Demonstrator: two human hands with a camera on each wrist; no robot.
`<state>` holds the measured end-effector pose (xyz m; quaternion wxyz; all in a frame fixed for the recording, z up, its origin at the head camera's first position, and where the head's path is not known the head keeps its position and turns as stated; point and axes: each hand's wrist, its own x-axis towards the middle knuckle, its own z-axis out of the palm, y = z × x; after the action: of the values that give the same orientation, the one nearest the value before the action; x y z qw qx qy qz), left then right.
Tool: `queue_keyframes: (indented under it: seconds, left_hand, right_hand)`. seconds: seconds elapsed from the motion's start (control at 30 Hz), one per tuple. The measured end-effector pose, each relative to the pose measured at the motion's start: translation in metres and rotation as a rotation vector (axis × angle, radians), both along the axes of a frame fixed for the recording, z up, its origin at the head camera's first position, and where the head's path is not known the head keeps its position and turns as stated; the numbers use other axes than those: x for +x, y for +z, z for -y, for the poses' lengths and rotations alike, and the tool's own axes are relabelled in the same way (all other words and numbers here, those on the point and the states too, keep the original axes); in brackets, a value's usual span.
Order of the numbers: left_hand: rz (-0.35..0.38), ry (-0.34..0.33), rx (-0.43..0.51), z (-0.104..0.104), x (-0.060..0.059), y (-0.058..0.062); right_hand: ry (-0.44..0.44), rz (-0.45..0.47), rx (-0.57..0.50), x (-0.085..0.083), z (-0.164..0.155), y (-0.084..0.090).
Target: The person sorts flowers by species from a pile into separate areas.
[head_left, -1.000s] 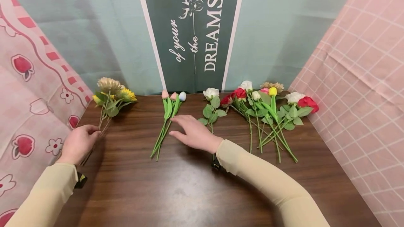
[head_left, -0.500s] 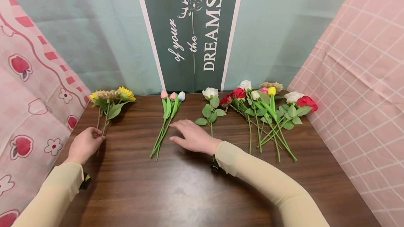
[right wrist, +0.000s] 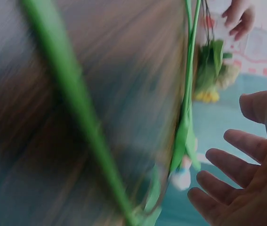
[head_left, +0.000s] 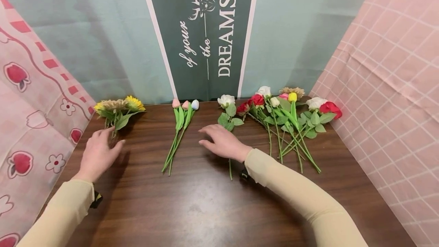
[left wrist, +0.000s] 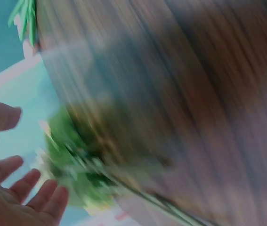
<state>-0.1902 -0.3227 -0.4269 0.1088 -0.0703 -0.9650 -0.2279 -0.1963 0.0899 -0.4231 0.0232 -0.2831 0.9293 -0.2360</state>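
Note:
At the left of the head view, my left hand [head_left: 98,153] is spread above the stems of a bunch of yellow sunflowers [head_left: 135,103] and a beige flower [head_left: 114,105]. In the left wrist view its fingers [left wrist: 43,195] are apart with nothing between them, and the flowers are blurred. My right hand [head_left: 226,143] hovers with loose, parted fingers over the stem of a single white rose [head_left: 226,101], hiding part of it. Left of that hand lie pink and pale blue tulips [head_left: 181,119], stems crossing. The right wrist view shows the right hand's fingers [right wrist: 239,174] holding nothing.
On the right of the brown wooden table [head_left: 199,209] lies a loose pile of red and white roses, a yellow tulip [head_left: 292,97] and other stems. A second white rose [head_left: 316,103] lies beside a red rose [head_left: 330,109]. Patterned cloths [head_left: 370,87] close in the sides and back.
My left hand has let go of the sunflower and beige flower stems, which now lie lower on the table. My right hand has moved right, away from the tulips, over the white rose's stem.

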Motion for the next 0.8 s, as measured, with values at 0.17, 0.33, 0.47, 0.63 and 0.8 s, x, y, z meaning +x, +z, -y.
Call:
queue_keyframes:
  seconds: [0.17, 0.33, 0.47, 0.63, 0.8]
  left_hand:
    - [-0.076, -0.193, -0.036, -0.046, 0.003, 0.005]
    - [-0.062, -0.399, -0.129, -0.100, 0.008, 0.006]
    - [-0.065, -0.555, -0.188, -0.144, 0.016, 0.006]
    - [-0.097, -0.737, -0.253, -0.200, 0.025, 0.008]
    - [-0.117, -0.886, -0.312, -0.256, 0.034, 0.011]
  right_hand:
    - [-0.112, -0.016, -0.020, -0.008, -0.032, -0.003]
    - [-0.244, -0.051, -0.068, -0.014, -0.076, -0.003]
    - [-0.359, -0.050, -0.114, -0.014, -0.119, 0.001]
    - [-0.505, -0.006, -0.131, -0.009, -0.179, 0.006]
    - [-0.630, 0.058, -0.122, 0.001, -0.235, 0.012]
